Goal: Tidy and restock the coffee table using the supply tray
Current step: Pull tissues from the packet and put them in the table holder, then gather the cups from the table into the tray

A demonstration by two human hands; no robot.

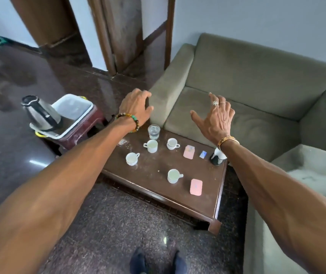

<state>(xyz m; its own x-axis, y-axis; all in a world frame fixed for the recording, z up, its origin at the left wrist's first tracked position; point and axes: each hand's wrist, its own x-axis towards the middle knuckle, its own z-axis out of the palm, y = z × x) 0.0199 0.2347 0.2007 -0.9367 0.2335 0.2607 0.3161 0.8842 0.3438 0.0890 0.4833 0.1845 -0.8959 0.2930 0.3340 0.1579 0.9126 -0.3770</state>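
left grip [136, 107] and right grip [215, 119] hover with fingers spread, holding nothing, above the table's [158, 165] far edge. white cups [152, 145] and a glass [154, 132] stand below, between them; the supply tray [75, 107] sits on a stool [75, 137], left of both.

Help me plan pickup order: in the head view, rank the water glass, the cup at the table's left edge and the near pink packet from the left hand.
1. water glass, far edge, closest to the left hand.
2. left-edge cup, leftmost of the cups.
3. pink packet, near right.
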